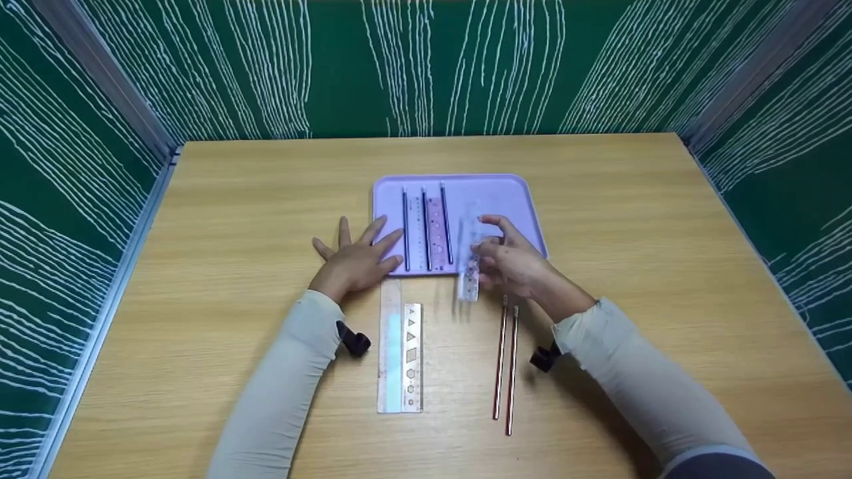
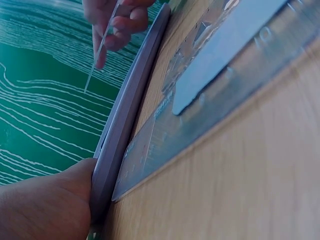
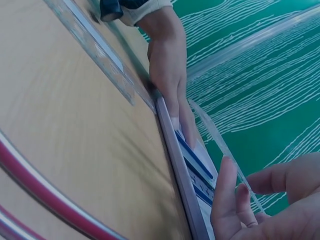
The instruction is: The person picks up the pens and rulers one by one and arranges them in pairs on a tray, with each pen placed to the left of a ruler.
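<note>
Currently, left hand [image 1: 356, 266] spread, fingers apart, resting on the near-left corner of the purple tray [image 1: 514, 196]. Right hand [image 1: 522, 266] pinches a clear ruler [image 1: 468, 287] between thumb and fingers, raised over the tray's right half (lower end past the near rim; outline blurred). In the tray, left to right: dark pencil [image 1: 407, 239], pale ruler [image 1: 419, 233], second dark pencil, pink ruler [image 1: 436, 226], third dark pencil. On the table [image 1: 266, 199], nearer the person: blue-striped ruler [image 1: 393, 366] beside a stencil ruler [image 1: 417, 346]; two red pencils [image 1: 499, 372] farther right.
</note>
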The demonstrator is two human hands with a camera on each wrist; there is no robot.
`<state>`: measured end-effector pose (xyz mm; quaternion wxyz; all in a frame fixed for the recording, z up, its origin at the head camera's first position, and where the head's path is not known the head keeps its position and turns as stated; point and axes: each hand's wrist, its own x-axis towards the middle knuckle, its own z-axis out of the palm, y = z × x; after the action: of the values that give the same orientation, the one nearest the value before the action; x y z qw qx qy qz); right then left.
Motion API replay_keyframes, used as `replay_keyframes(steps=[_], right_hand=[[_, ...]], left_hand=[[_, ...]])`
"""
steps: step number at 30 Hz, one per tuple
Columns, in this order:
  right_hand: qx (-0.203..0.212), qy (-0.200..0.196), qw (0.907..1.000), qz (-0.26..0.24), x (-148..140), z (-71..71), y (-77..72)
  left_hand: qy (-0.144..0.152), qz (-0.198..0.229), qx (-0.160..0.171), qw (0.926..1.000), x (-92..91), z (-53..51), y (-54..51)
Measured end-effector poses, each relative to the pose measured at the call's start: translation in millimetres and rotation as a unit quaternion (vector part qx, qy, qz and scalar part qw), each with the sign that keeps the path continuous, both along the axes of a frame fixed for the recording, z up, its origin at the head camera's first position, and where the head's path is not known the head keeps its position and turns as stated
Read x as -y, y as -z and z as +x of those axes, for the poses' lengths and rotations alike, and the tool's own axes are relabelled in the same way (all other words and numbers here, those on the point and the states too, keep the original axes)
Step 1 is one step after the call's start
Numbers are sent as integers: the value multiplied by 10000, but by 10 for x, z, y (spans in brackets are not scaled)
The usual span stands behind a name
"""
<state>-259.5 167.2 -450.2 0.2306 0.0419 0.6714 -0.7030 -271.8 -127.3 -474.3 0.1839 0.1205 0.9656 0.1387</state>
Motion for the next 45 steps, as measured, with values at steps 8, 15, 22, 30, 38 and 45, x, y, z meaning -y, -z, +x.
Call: replay_keyframes(steps=[8,15,22,30,38,45], right_hand=[[-183,-78,9992,342,23,-141,50],[-193,-2,9992,342,22,-264,108],[-248,42,9986,463,40,-383,95],[-139,74,9982,576,103,-476,46],[-308,63,9960,837,136,-569,21],[-431,79,9925,1141,149,-632,63]], left_hand=[[-74,49,7,10000,6,4,17],[-68,46,17,10000,3,7,31],[-13,20,5,10000,17,1,26],[35,16,-25,10000,21,-4,25],[-25,17,14,10000,14,-7,15],[-20,50,-18,10000,7,6,1]])
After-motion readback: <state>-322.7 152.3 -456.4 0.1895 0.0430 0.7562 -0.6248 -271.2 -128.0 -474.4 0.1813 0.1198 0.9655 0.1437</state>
